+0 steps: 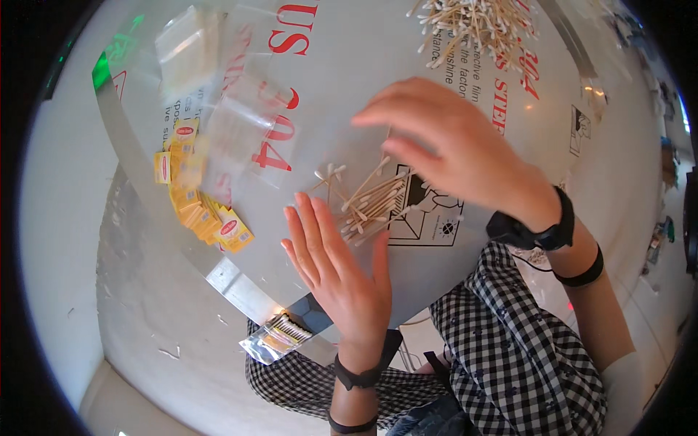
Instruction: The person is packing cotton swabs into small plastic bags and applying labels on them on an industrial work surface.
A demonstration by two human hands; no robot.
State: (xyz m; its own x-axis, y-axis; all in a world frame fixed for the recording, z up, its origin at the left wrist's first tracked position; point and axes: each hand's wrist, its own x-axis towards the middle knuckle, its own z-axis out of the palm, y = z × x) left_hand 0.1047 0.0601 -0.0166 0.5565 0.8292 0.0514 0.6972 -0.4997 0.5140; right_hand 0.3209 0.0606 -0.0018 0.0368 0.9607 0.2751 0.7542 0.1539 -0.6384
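Observation:
A loose pile of cotton swabs (372,206) with wooden sticks and white tips lies in front of me on the printed grey tabletop (349,87). My left hand (340,280) is flat beside the pile's near left side, fingers stretched and thumb apart, holding nothing. Above the far right side of the pile hovers my right hand (454,138). Its fingers are bent and held apart from the thumb, with no swab plainly gripped. One stick shows close to the right thumb; whether it touches is unclear. Some swabs are partly hidden behind the left hand.
A larger heap of cotton swabs (476,29) lies at the far right. Clear plastic bags (243,131) and a stack of bags (187,47) are at the left, beside yellow cards (190,185). A filled swab packet (276,338) rests at the table's near edge.

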